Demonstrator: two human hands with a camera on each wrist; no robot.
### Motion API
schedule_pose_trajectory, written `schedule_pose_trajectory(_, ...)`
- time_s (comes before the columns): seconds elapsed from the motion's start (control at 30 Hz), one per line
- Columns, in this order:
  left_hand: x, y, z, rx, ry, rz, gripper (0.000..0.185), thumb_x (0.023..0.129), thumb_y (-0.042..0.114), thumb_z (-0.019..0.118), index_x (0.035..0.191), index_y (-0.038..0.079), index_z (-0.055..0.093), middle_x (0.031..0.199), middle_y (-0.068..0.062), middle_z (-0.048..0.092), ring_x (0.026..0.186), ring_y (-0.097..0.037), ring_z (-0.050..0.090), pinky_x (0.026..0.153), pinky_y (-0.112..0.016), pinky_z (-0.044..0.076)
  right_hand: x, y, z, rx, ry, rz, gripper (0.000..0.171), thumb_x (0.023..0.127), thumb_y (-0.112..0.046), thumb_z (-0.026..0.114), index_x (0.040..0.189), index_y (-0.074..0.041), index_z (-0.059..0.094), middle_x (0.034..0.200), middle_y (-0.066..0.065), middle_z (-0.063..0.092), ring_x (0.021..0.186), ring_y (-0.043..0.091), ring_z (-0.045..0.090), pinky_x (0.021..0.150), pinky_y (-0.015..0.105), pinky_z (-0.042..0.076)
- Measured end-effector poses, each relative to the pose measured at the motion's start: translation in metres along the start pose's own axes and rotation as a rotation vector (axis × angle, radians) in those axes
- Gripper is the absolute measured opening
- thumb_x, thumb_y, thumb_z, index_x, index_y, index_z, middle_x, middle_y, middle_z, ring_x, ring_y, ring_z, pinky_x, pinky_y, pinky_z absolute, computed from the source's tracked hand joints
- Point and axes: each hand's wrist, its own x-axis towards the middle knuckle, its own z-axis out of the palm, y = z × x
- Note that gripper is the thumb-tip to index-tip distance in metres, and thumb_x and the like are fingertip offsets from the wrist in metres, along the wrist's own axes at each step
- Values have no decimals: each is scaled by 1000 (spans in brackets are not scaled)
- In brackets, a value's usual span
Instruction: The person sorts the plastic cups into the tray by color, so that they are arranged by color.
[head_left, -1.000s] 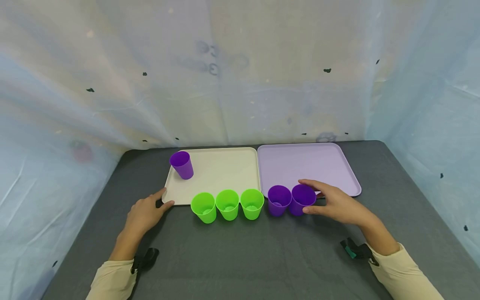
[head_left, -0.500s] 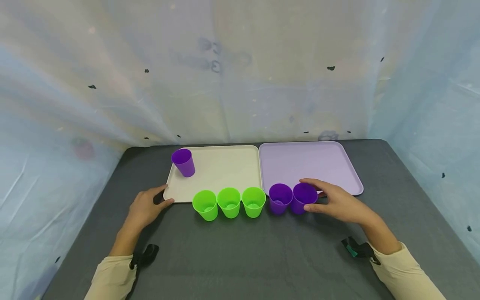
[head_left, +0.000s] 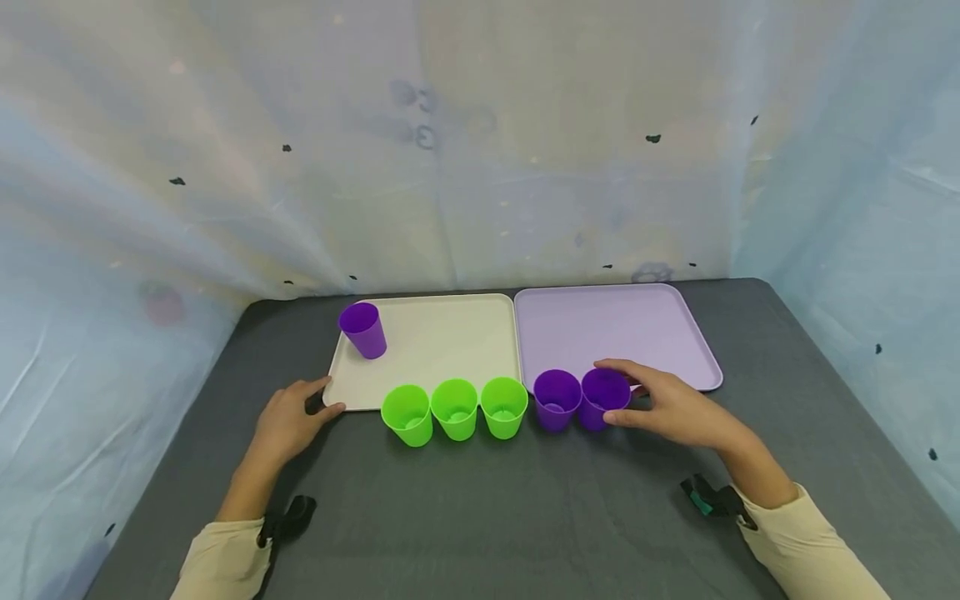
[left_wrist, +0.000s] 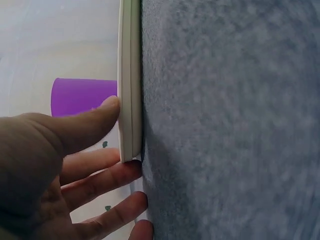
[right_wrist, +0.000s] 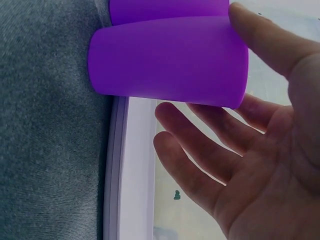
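Note:
My right hand (head_left: 678, 406) spans the right-hand purple cup (head_left: 604, 402). Its thumb lies on the near side by the rim and its index finger on the far side; the other fingers spread apart in the right wrist view. Touching that cup is another purple cup (head_left: 557, 402). Three green cups (head_left: 407, 417) continue the row to the left, all upright. My left hand (head_left: 285, 423) touches the near left corner of the cream tray (head_left: 450, 333), thumb tip against the rim (left_wrist: 126, 100) and fingers around the corner. A third purple cup (head_left: 364, 332) stands on that tray's left side.
Right of the cream tray, and against it, lies a lilac tray (head_left: 607, 321). Both trays sit on a dark grey cloth-covered table (head_left: 480, 517), behind the cup row. A pale patterned sheet (head_left: 480, 150) hangs around the table's back and sides.
The head view shifts slightly and returns. Both hands, the cups and the trays keep their places.

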Motion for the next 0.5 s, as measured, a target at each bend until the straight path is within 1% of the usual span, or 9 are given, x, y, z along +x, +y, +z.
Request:
schedule_pose_trajectory(0.13, -1, -1, -1, -14, -8, 5, 66, 92, 35, 71, 142, -2, 51, 127, -32, 58, 116, -53, 52, 94, -67, 42, 0, 0, -1, -6, 6, -5, 73, 88, -41, 75, 148, -12, 45, 129, 1, 63, 106, 19, 65, 82, 30, 55)
schedule_pose_trajectory(0.3, 0, -2, -1, -10, -8, -2, 69, 92, 43, 69, 143, 1, 52, 127, -31, 59, 114, -51, 55, 91, -66, 44, 1, 0, -1, 2, 6, -12, 73, 88, -40, 76, 148, -12, 45, 129, 1, 63, 106, 18, 65, 85, 40, 56)
schedule_pose_trajectory(0.37, 0, -3, 0, -6, -9, -2, 69, 92, 44, 69, 143, 1, 52, 127, -31, 59, 115, -51, 55, 92, -66, 43, 1, 0, -1, 6, 6, -11, 73, 88, -40, 76, 148, -13, 44, 129, 1, 63, 107, 18, 65, 86, 42, 56)
schedule_pose_trajectory(0.5, 0, -3, 1, -1, -10, -2, 66, 93, 38, 69, 143, 1, 51, 127, -31, 59, 112, -50, 56, 91, -66, 44, 0, 1, -1, -6, 4, -5, 75, 88, -42, 75, 149, -13, 43, 130, 2, 63, 108, 19, 64, 86, 39, 56)
